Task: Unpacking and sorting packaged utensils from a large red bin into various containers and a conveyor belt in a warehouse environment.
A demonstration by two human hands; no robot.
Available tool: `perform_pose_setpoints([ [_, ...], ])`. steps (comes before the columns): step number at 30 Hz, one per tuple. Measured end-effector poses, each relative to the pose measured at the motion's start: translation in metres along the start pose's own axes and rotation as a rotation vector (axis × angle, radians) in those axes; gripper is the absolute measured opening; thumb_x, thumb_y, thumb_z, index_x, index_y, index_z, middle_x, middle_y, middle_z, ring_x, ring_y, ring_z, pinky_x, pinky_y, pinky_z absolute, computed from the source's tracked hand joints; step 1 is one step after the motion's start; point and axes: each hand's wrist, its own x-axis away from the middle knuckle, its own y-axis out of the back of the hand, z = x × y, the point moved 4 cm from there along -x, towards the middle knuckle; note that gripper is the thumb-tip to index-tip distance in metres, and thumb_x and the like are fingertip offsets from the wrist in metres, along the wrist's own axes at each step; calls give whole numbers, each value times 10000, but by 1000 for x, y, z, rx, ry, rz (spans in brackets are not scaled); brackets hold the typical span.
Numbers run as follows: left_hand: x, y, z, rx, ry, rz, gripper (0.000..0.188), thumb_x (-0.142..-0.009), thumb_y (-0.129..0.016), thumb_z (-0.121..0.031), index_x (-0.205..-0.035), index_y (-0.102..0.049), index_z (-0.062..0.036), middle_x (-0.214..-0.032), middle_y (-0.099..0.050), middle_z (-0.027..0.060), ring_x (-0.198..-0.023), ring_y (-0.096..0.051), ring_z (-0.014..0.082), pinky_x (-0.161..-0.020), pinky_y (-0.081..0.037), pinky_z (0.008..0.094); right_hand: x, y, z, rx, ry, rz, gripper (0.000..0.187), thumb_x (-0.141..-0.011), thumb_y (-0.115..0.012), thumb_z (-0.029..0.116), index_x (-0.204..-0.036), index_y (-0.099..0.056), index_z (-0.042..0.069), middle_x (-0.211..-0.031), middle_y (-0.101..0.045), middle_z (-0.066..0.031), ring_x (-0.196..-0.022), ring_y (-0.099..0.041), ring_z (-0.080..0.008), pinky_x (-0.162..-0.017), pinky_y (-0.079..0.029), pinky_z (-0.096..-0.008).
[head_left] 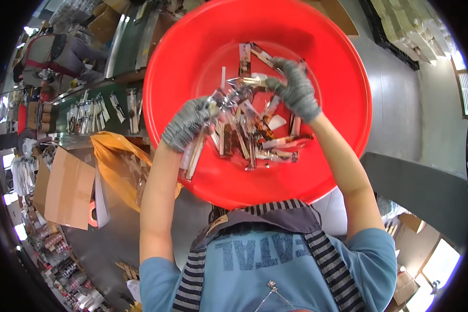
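My left hand point(190, 122), in a grey knit glove, is closed round slim clear-wrapped packets. They stick out beyond its fingers, and pale sticks hang below its palm. Opposite it, my right hand point(299, 91), gloved alike, has its fingertips at the end of a shiny clear packet point(249, 81) stretching between both hands. Blur hides the exact grip. Under the hands, a loose heap of similar narrow packets point(252, 122), some with dark and orange print, lies in a large round red tub point(260, 182).
Left of the tub are an orange plastic bag point(114, 161) and an open cardboard box point(70, 187). Beyond them, a green-topped bench point(62, 115) bears more slim packets point(88, 114). Another person point(57, 54) bends over at the far left. Stacked goods point(405, 31) stand at far right.
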Motion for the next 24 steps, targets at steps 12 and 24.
perform_pose_setpoints([
  [12,-5,30,93,320,256,-1,382,-784,-616,-248,-1016,-568,51,-655,-604,54,-506,-573,149,-437,-479,281,153,-50,-70,699,-57,1291,264,-715,-632,193,-949,-605,75,-838,-635,-129,-810,-621,-305,-674,-487,-401],
  [24,8,15,121,507,257,-163,219,-844,-546,-150,-970,-509,24,-959,-619,192,-595,-613,206,-454,-513,335,105,-30,-174,640,-580,385,241,-815,-509,224,-932,-584,27,-896,-612,-191,-826,-609,-333,-687,-490,-421],
])
